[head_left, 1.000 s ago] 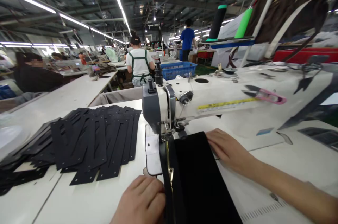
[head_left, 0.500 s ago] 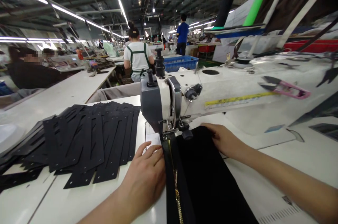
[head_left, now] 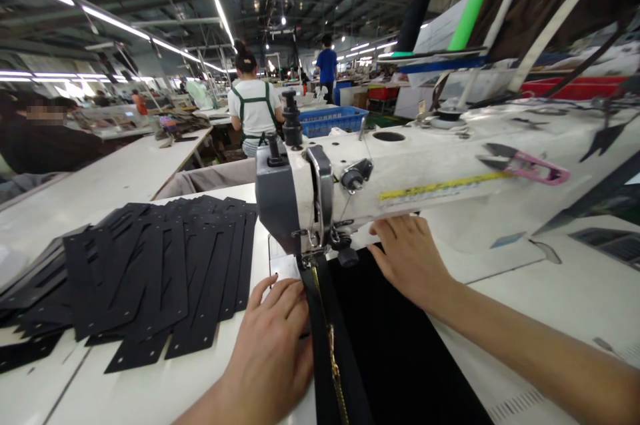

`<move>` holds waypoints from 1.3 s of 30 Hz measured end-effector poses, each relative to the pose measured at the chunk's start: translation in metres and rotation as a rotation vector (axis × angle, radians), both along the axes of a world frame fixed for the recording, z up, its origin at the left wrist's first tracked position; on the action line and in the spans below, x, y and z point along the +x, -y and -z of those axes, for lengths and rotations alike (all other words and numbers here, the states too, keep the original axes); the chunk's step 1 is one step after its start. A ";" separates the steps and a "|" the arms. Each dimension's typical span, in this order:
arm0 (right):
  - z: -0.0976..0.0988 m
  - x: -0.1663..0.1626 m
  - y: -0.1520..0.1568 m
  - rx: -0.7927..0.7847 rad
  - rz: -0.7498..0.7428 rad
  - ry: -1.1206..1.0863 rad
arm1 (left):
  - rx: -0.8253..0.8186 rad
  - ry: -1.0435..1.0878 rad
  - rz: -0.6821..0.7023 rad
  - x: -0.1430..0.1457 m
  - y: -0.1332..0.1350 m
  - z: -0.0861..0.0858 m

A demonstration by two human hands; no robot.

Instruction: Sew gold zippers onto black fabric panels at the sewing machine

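Note:
Black fabric [head_left: 400, 345] with a gold-toothed zipper [head_left: 331, 345] runs under the presser foot [head_left: 313, 258] of a white sewing machine [head_left: 440, 171]. My left hand [head_left: 275, 338] rests along the zipper strip's left edge, its fingers stretched forward and lightly bent; the thumb is partly hidden. Over the fabric's far right edge, beside the machine head, my right hand [head_left: 413, 261] lies with its fingers extended and thumb apart. Some of its fingertips are near the underside of the machine arm. The zipper's gold pull lies between the hands, closer to my left one.
Flat black pieces with slots and holes [head_left: 150, 271] are heaped left of the machine. Pink-handled thread snips [head_left: 530, 163] lie against the machine arm. Thread cones [head_left: 467, 18] stand above. Behind are a blue crate [head_left: 333, 121] and a person in a white shirt [head_left: 255, 108].
My right hand has shifted from gripping the fabric's right edge to lying higher and further over it, fingers spread. My left hand stays beside the zipper. The whole view has shifted slightly.

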State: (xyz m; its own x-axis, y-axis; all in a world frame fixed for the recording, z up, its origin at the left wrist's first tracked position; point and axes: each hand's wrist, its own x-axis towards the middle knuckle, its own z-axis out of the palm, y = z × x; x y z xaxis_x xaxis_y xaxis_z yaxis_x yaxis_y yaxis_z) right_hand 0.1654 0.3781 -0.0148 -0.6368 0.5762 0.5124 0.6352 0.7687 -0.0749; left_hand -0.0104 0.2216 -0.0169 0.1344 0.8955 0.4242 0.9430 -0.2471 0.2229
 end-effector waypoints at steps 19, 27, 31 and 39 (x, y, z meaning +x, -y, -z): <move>0.011 -0.019 0.046 -0.175 -0.542 0.091 | 0.088 -0.183 0.190 -0.015 -0.009 0.004; 0.011 -0.019 0.046 -0.157 -0.555 0.105 | 0.022 -0.145 0.170 -0.010 -0.010 -0.001; 0.011 -0.022 0.044 -0.172 -0.565 0.089 | -0.009 -0.161 0.144 -0.009 -0.010 -0.001; 0.003 -0.026 0.038 -0.271 -0.629 -0.078 | -0.032 -0.088 0.073 -0.010 -0.015 -0.003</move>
